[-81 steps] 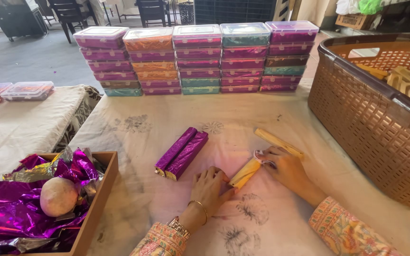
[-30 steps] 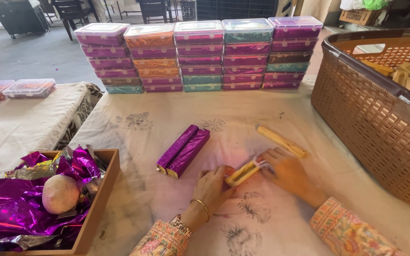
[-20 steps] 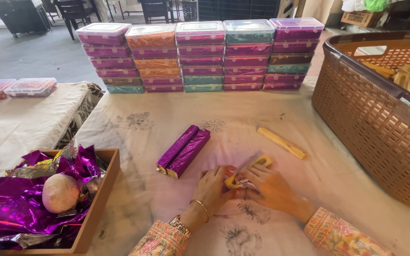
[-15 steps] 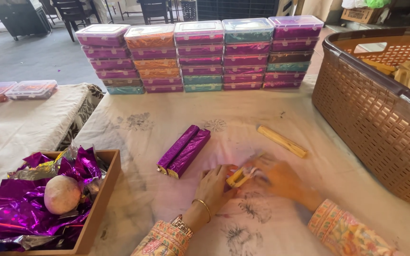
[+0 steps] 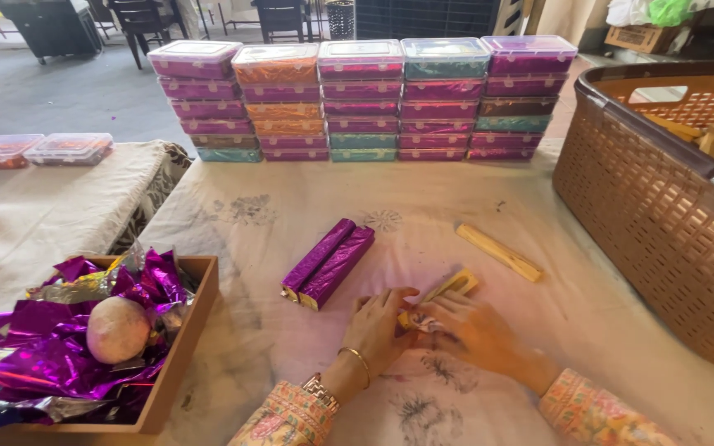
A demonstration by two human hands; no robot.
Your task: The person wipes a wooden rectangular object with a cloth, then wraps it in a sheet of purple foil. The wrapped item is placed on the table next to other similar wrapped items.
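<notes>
A: Report hand state.

B: Left hand and right hand meet over one gold stick. Fingers of both are curled narrow around its near end, which they hide; the far end pokes out beyond the fingertips, angled away to the right. The stick lies low on the cloth, directly in front of the person.

A: Step in hand?

B: By my reading, wrapping — the near end appears to be getting folded or tucked. What material sits under the fingers cannot be told; something pale shows between the thumbs.

A: Surroundings?

B: Just left of the left hand, two purple sticks lie side by side, touching, already foil-covered. Beyond the right hand, apart from it, a second gold stick lies bare. Far left of the left hand, a wooden tray holds crumpled purple foil and a pale ball. Well right of the right hand stands a brown basket. Stacked lidded boxes line the far edge.

A: Requirement for the next move?

B: Likely a firm pinch at the near end while the stick is kept from rolling — both hands close, small motions. Judged from the covered pair, foil from the tray would be needed at the left.
</notes>
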